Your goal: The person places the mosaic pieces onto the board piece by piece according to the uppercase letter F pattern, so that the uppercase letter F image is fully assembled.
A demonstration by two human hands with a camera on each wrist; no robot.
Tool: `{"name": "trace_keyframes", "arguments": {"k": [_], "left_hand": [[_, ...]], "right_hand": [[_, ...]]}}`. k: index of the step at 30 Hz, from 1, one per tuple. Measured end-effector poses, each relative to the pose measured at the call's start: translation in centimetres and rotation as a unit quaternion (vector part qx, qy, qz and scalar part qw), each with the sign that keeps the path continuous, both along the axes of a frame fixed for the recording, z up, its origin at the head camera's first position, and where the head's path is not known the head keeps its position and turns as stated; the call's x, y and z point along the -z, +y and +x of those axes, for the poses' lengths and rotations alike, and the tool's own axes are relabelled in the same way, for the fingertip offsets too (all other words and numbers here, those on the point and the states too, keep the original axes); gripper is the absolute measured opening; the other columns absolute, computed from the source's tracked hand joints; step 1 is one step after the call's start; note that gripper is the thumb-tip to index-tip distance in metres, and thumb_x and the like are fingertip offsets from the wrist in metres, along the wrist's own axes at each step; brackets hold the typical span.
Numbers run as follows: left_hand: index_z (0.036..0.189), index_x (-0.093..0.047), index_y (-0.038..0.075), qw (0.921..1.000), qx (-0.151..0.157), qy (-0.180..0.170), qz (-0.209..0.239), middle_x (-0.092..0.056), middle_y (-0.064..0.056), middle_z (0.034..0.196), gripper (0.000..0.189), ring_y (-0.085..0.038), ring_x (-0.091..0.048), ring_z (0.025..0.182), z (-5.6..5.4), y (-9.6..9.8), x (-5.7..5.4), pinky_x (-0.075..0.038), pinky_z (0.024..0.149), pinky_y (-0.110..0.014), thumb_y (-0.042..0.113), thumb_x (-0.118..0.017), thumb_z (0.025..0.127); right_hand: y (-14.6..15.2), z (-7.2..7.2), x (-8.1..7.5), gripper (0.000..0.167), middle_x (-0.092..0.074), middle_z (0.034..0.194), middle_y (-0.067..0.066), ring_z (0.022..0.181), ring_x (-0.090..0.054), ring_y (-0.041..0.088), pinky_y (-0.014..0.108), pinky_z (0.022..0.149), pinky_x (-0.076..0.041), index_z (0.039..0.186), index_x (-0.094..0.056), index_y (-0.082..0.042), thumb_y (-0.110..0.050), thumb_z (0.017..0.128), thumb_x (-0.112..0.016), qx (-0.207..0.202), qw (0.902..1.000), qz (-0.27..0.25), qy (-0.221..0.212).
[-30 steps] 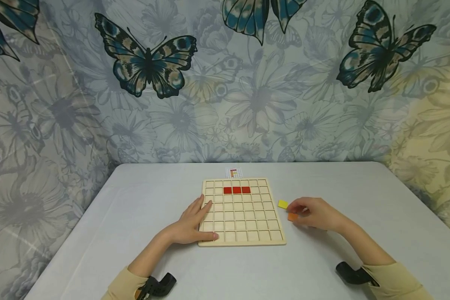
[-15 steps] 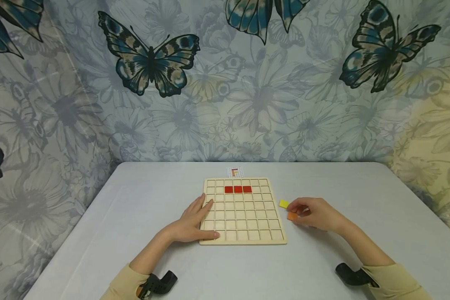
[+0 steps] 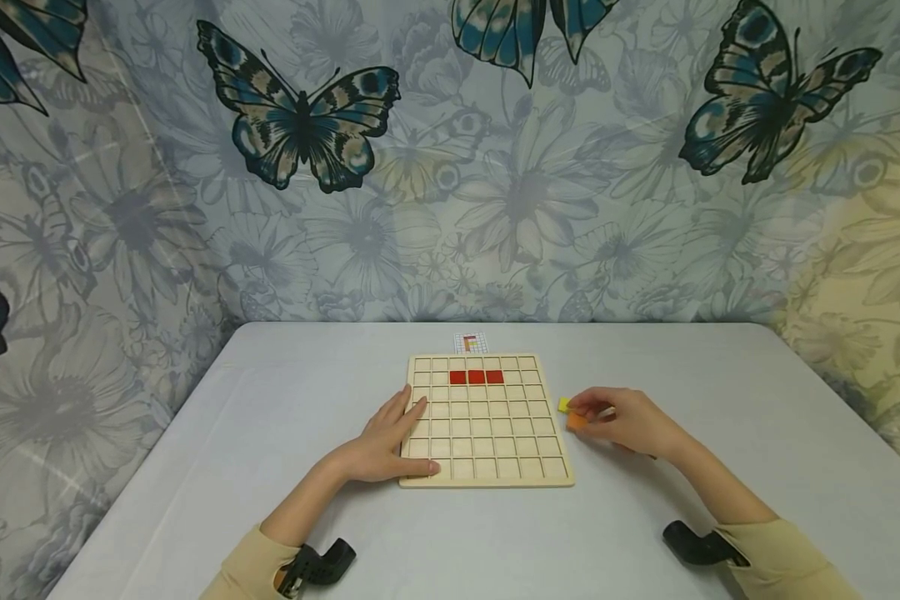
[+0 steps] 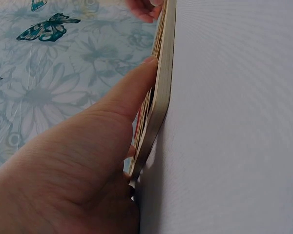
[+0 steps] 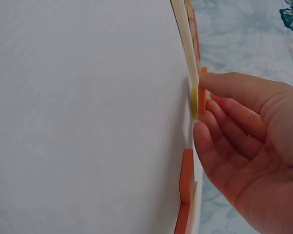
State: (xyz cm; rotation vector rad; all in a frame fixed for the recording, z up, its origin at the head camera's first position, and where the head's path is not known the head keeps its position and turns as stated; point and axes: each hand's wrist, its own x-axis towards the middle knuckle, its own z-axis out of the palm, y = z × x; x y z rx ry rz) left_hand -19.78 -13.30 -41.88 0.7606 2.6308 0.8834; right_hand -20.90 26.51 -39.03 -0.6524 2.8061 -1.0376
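A wooden grid board (image 3: 487, 429) lies on the white table, with three red square tiles (image 3: 476, 377) side by side in its second row from the back. My left hand (image 3: 378, 450) rests on the board's left side, fingers spread and the thumb (image 4: 122, 92) lying over the near corner. Beyond the board's right edge, my right hand (image 3: 622, 421) pinches an orange square tile (image 5: 203, 90) between thumb and fingers. A yellow tile (image 3: 563, 405) shows just behind it. More orange tiles (image 5: 186, 178) lie under the right hand, hidden from the head view.
A small pattern card (image 3: 471, 343) with a coloured grid lies against the board's back edge. Behind the table (image 3: 330, 358) hangs a floral cloth (image 3: 525, 200) with butterflies. Black wrist cameras (image 3: 693, 542) stick out from both sleeves.
My right hand has raised the orange tile a little and shifted it left, toward the board, now partly covering the yellow tile. The left hand stays on the board.
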Motion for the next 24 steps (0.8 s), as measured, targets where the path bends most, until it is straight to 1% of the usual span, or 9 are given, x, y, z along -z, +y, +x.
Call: {"name": "trace_keyframes", "arguments": {"k": [4, 9, 14, 20, 24], "left_hand": [[0.157, -0.015, 0.007, 1.0, 0.001, -0.002, 0.001, 0.007, -0.019, 0.161, 0.102, -0.036, 0.007, 0.147, 0.0, 0.0, 0.0, -0.005, 0.113, -0.06, 0.055, -0.069, 0.085], [0.157, -0.015, 0.007, 1.0, 0.002, -0.001, 0.001, 0.006, -0.02, 0.161, 0.102, -0.036, 0.007, 0.147, 0.0, 0.0, 0.0, -0.005, 0.113, -0.059, 0.055, -0.069, 0.085], [0.157, -0.015, 0.007, 1.0, 0.001, 0.0, 0.0, 0.006, -0.02, 0.161, 0.102, -0.036, 0.007, 0.147, 0.1, 0.0, -0.2, -0.005, 0.113, -0.059, 0.055, -0.069, 0.085], [0.157, -0.015, 0.007, 1.0, 0.001, 0.0, 0.0, 0.006, -0.02, 0.161, 0.102, -0.035, 0.006, 0.147, 0.1, 0.1, -0.1, -0.005, 0.113, -0.059, 0.055, -0.069, 0.085], [0.157, -0.015, 0.008, 1.0, -0.001, -0.001, -0.001, 0.006, -0.019, 0.161, 0.102, -0.035, 0.007, 0.147, 0.1, 0.1, -0.1, -0.005, 0.113, -0.059, 0.055, -0.069, 0.084]], "right_hand": [[-0.5, -0.2, 0.2, 0.032, -0.066, 0.097, -0.002, 0.091, -0.06, 0.017, 0.028, 0.081, -0.052, 0.111, -0.069, -0.008, -0.014, 0.081, -0.08, -0.003, 0.9998, -0.019, -0.009], [-1.5, -0.5, 0.2, 0.035, -0.066, 0.096, -0.001, 0.093, -0.061, 0.017, 0.027, 0.082, -0.052, 0.113, -0.069, -0.009, -0.018, 0.082, -0.08, 0.007, 0.9987, -0.041, -0.029], [-2.8, -0.8, 0.2, 0.034, -0.067, 0.096, 0.001, 0.092, -0.061, 0.019, 0.029, 0.081, -0.051, 0.112, -0.07, -0.006, -0.017, 0.082, -0.079, 0.006, 0.9977, -0.06, -0.031], [-4.2, -1.3, 0.2, 0.034, -0.067, 0.097, -0.002, 0.092, -0.06, 0.017, 0.028, 0.077, -0.05, 0.113, -0.07, -0.011, -0.019, 0.081, -0.081, 0.007, 0.9986, -0.042, -0.033], [-4.9, -1.8, 0.1, 0.035, -0.067, 0.097, -0.002, 0.092, -0.062, 0.017, 0.029, 0.077, -0.05, 0.114, -0.07, -0.01, -0.018, 0.081, -0.08, -0.011, 0.9991, -0.036, -0.022]]}}
